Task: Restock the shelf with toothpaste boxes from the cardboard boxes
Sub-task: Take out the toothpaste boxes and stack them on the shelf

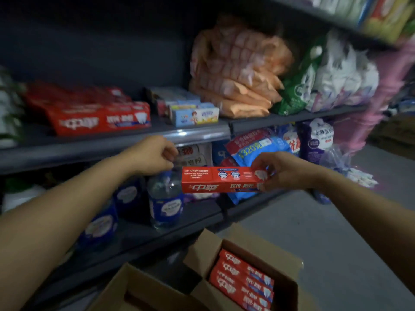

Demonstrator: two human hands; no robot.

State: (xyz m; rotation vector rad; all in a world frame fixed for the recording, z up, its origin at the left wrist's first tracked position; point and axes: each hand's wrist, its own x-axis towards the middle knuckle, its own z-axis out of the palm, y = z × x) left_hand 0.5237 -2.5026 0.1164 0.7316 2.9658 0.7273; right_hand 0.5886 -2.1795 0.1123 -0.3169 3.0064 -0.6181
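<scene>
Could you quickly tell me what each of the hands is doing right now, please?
Left hand: fingers curled, holding nothing visible.
Right hand: grips one end of a red toothpaste box.

Dim aisle, grey floor point(336, 232), dark metal shelving w/ goods.
</scene>
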